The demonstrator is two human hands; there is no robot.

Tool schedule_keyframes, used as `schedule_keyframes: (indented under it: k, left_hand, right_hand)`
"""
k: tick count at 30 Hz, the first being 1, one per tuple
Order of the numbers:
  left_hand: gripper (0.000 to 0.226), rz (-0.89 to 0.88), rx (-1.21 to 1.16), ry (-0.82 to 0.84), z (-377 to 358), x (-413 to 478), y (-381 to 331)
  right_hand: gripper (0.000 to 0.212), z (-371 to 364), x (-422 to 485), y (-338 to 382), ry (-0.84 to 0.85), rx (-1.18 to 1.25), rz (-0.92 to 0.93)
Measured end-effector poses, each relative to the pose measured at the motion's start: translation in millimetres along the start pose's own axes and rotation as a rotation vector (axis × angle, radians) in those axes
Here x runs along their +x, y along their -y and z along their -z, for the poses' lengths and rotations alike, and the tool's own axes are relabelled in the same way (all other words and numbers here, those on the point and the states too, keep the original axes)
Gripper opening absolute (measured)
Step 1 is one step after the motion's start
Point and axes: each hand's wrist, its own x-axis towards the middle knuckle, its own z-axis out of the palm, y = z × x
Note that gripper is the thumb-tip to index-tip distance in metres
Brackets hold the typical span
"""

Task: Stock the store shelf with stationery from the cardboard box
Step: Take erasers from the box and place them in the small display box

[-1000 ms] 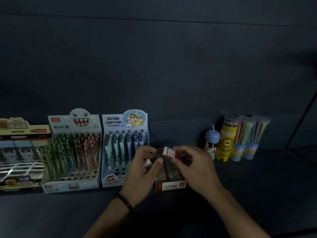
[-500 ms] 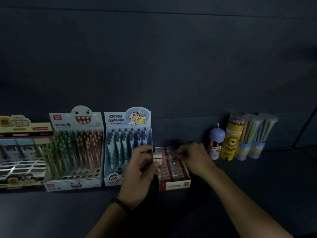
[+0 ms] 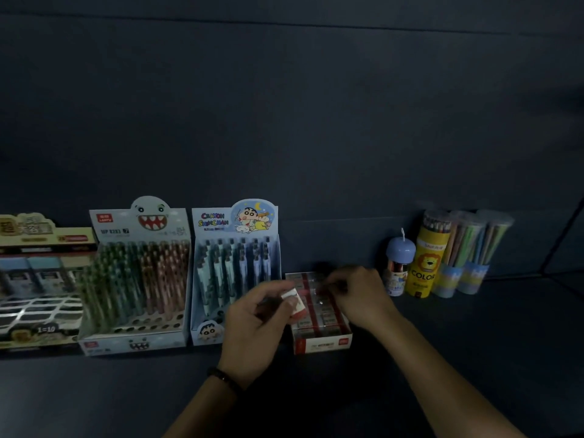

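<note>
dim dark shelf (image 3: 474, 358), eraser (image 3: 293, 296) tight in left hand (image 3: 252, 327), right hand (image 3: 360, 295) grip unclear

Open shelf (image 3: 474, 358) right of eraser box (image 3: 322, 343)

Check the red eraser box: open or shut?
Open: the eraser box has no lid, rows of erasers show inside; left hand holds one eraser.
</note>
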Motion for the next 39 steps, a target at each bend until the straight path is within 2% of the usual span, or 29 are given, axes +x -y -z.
schedule_keyframes:
  k: [3,7,10,13,15,17,19,21,25,28,34,39]
  left_hand:
    - [0.016,-0.021,-0.03,0.02,4,1,-2]
    - [0.01,-0.012,-0.12,-0.019,5,2,-4]
    - [0.003,0.001,-0.141,-0.025,2,1,-3]
    - [0.007,0.002,-0.171,-0.041,2,-2,-7]
    - [0.008,-0.037,-0.108,-0.029,3,-3,-10]
    - [0.011,-0.209,0.137,-0.021,8,-1,-6]
    - [0.015,-0.431,0.458,0.029,16,4,0]
    - [0.012,-0.51,0.589,0.153,20,5,3]
    - [0.017,-0.429,0.718,0.343,20,0,7]
    - [0.015,-0.408,0.77,0.39,18,0,7]
    - [0.012,-0.344,0.756,0.421,18,0,2]
    - [0.011,-0.319,0.767,0.443,18,2,5]
  right_hand:
    - [0.019,10,-19,13,-0.093,0.14,0.009]
    - [0.026,11,-56,48,-0.154,0.321,0.296]
    - [0.039,2,-62,54,-0.215,0.286,0.378]
    - [0.036,-6,-58,49,-0.317,0.247,0.433]
    - [0.032,-8,-56,47,-0.344,0.233,0.464]
    - [0.024,-5,-51,44,-0.358,0.208,0.435]
    - [0.017,0,-43,40,-0.335,0.187,0.328]
    - [0.011,2,-34,34,-0.282,0.136,0.244]
    - [0.009,-2,-18,34,-0.105,0.069,0.153]
    - [0.012,-8,-10,35,-0.009,-0.002,0.113]
    - [0.016,-20,-8,35,0.001,-0.123,0.121]
    - [0.017,-20,-9,36,0.031,-0.091,0.085]
